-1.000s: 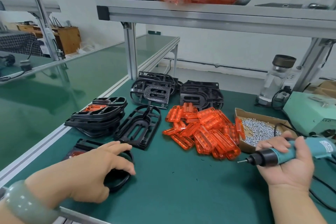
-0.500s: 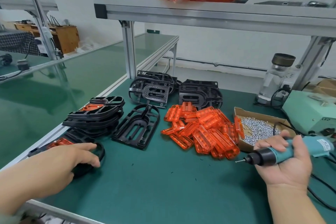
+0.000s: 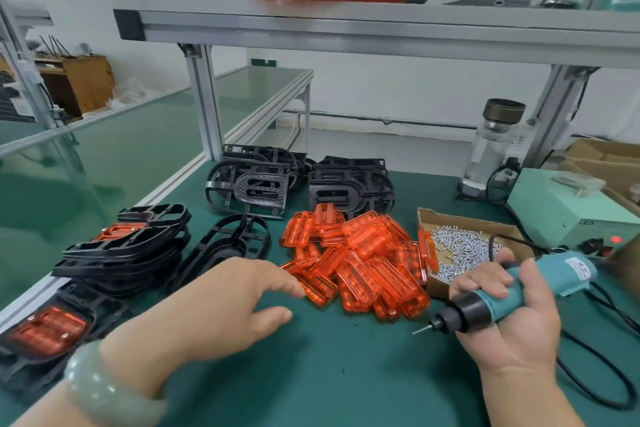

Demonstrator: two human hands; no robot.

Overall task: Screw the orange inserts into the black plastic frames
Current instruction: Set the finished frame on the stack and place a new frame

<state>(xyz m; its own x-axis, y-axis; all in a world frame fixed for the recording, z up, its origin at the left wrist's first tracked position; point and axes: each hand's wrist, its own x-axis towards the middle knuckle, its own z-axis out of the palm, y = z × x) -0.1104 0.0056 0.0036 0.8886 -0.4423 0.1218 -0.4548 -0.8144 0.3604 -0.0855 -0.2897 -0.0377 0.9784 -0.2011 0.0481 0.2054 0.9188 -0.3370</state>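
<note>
Few black plastic frames (image 3: 131,253) are fitted; translucent orange plastic inserts (image 3: 363,260) lie heaped; left hand (image 3: 221,302) spread empty, right hand (image 3: 512,333) grips teal electric screwdriver (image 3: 540,282).

— The orange inserts (image 3: 360,263) in the middle?
— Translucent plastic, glossy, catching the light. The black frames (image 3: 249,184) at eleven o'clock are plastic too, smooth with a duller sheen.
— And the bench mat (image 3: 329,374)?
— Matt green, rubbery-looking. The shelf rail (image 3: 346,28) at twelve is brushed metal.
— At two o'clock?
— Bright metal screws (image 3: 464,248) in a plain brown cardboard box (image 3: 478,222). The screwdriver (image 3: 509,291) at four has a matt teal plastic body and a black collar. The bangle (image 3: 104,388) at seven looks smooth, polished, pale green.
</note>
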